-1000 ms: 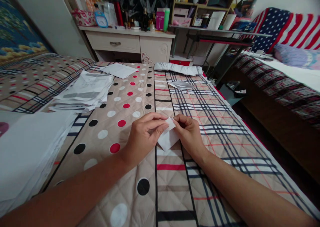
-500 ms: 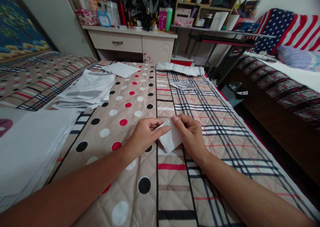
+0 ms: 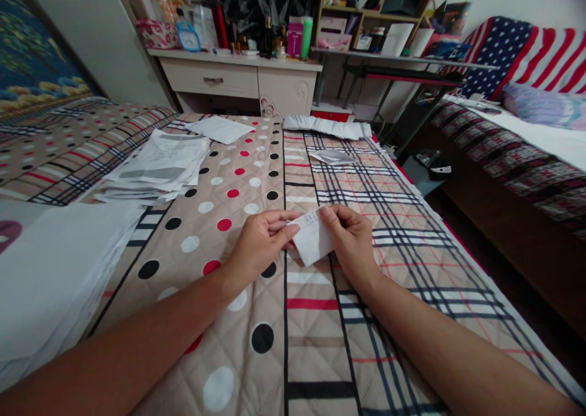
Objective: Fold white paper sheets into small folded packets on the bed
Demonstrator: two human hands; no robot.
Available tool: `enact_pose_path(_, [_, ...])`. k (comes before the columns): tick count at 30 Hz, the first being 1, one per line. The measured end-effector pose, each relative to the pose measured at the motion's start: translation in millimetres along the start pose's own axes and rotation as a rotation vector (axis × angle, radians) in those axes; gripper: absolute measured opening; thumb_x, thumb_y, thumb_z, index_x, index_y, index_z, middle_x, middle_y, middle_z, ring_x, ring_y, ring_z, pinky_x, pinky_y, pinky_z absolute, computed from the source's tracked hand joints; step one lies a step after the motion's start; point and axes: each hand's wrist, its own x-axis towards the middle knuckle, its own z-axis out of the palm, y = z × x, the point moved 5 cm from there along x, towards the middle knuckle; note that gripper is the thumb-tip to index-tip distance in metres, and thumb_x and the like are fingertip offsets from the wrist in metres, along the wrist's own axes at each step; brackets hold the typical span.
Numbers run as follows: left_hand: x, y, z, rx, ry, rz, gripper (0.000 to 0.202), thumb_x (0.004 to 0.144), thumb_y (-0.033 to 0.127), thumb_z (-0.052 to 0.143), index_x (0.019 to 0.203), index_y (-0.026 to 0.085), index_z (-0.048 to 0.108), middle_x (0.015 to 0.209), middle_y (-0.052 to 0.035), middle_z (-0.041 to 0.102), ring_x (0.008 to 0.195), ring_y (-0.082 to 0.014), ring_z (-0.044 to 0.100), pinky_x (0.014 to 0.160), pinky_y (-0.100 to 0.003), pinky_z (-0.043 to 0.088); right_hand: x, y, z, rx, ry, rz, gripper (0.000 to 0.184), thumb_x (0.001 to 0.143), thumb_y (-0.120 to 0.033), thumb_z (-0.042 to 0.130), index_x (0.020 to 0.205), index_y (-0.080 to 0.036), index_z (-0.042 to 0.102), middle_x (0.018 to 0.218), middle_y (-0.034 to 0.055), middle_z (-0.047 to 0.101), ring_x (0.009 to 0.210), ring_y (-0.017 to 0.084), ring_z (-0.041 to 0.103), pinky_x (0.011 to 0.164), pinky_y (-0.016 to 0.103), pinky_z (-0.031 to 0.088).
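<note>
Between my two hands is a small folded piece of white paper (image 3: 312, 240) with faint print along its upper edge. My left hand (image 3: 265, 237) pinches its left corner between thumb and fingers. On the other side, my right hand (image 3: 351, 236) grips the upper right edge, thumb on top and fingers curled behind. The paper is held just above the patterned bedspread (image 3: 233, 336). Farther off lies another folded paper (image 3: 332, 157), and beyond it a long row of folded white papers (image 3: 327, 127).
To the left lie a stack of printed sheets (image 3: 158, 159), a flat white sheet (image 3: 222, 129) and a larger pile of white paper (image 3: 59, 263). A cream dresser (image 3: 210, 77) stands past the bed's far end. At right is a second bed (image 3: 513, 178).
My left thumb has slid back toward the paper's left corner, showing more of the print. The paper has tilted and its lower tip sits higher.
</note>
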Motion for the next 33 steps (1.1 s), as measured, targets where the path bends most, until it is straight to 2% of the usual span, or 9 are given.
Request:
enact_pose_path(3, [1,0,-1.7,-0.008,0.013,-0.036,0.025,0.077,0.026,0.07,0.096,0.009,0.07,0.079,-0.0062,0.075,0.056,-0.0104,0.066,0.055,-0.019,0.056,0,-1,0,0.006,-0.009,-0.007,0.03,0.082,-0.042,0.064,0.068,-0.016,0.063,0.063,-0.0001,0.055,0.058,0.011,0.044,0.05,0.023,0.034])
enact_pose_path(9, [2,-4,-2.2,0.013,-0.055,-0.124,0.022,0.079,0.032,0.066,0.085,0.011,0.068,0.073,-0.0064,0.073,0.06,-0.0138,0.069,0.057,-0.022,0.057,2,2,1,0.005,-0.025,0.005,0.031,0.081,-0.043,0.064,0.066,-0.016,0.061,0.061,-0.0006,0.054,0.056,0.011,0.043,0.05,0.023,0.033])
enact_pose_path(14, [9,-10,-4.5,0.172,-0.069,-0.098,0.035,0.089,0.047,0.052,0.081,0.014,0.06,0.055,-0.0024,0.066,0.045,-0.0149,0.064,0.04,-0.02,0.048,11,11,4,-0.01,-0.033,0.008,0.035,0.08,-0.046,0.063,0.063,-0.016,0.06,0.058,-0.0015,0.05,0.053,0.01,0.039,0.047,0.023,0.03])
enact_pose_path(16, [13,-11,-4.4,0.216,-0.073,-0.049,0.041,0.089,0.053,0.049,0.082,0.014,0.059,0.055,-0.0014,0.064,0.042,-0.0137,0.062,0.037,-0.019,0.043,13,13,6,-0.03,-0.044,0.003,0.036,0.081,-0.048,0.062,0.064,-0.015,0.06,0.058,-0.0013,0.051,0.053,0.01,0.04,0.047,0.023,0.031])
enact_pose_path(19, [17,-10,-1.8,0.294,-0.123,0.043,0.043,0.084,0.055,0.057,0.078,0.014,0.063,0.058,-0.0003,0.062,0.043,-0.0105,0.057,0.035,-0.017,0.038,13,13,12,-0.079,-0.104,-0.022,0.036,0.082,-0.048,0.061,0.066,-0.015,0.061,0.058,-0.0013,0.052,0.053,0.011,0.042,0.047,0.023,0.031])
enact_pose_path(22, [18,-11,-1.1,0.326,-0.155,0.072,0.041,0.078,0.054,0.064,0.073,0.013,0.063,0.056,0.0015,0.059,0.042,-0.0089,0.052,0.036,-0.017,0.035,13,11,23,-0.112,-0.161,-0.043,0.035,0.081,-0.045,0.062,0.063,-0.016,0.059,0.056,-0.0024,0.051,0.053,0.01,0.041,0.047,0.023,0.03])
enact_pose_path(27, [24,-13,-15.4,0.316,-0.014,0.078,0.036,0.082,0.048,0.06,0.077,0.013,0.061,0.057,0.0005,0.06,0.04,-0.0099,0.052,0.036,-0.019,0.037,22,11,40,-0.116,-0.158,-0.049,0.038,0.079,-0.048,0.062,0.059,-0.017,0.054,0.053,-0.0037,0.047,0.052,0.009,0.039,0.045,0.021,0.026])
enact_pose_path(31, [32,-10,-34.7,0.354,0.126,0.14,0.03,0.081,0.041,0.062,0.079,0.012,0.064,0.061,-0.0002,0.061,0.04,-0.0082,0.048,0.036,-0.019,0.033,27,14,44,-0.069,-0.255,0.007,0.035,0.074,-0.05,0.064,0.073,-0.015,0.064,0.058,-0.0007,0.058,0.051,0.011,0.048,0.045,0.021,0.035])
enact_pose_path(33, [35,-8,-41.6,0.373,0.157,0.164,0.026,0.077,0.038,0.067,0.075,0.012,0.066,0.059,0.0004,0.06,0.041,-0.0088,0.048,0.037,-0.019,0.031,27,17,42,-0.057,-0.318,0.047,0.036,0.069,-0.049,0.068,0.077,-0.014,0.067,0.059,0.0009,0.062,0.05,0.012,0.052,0.045,0.022,0.04])
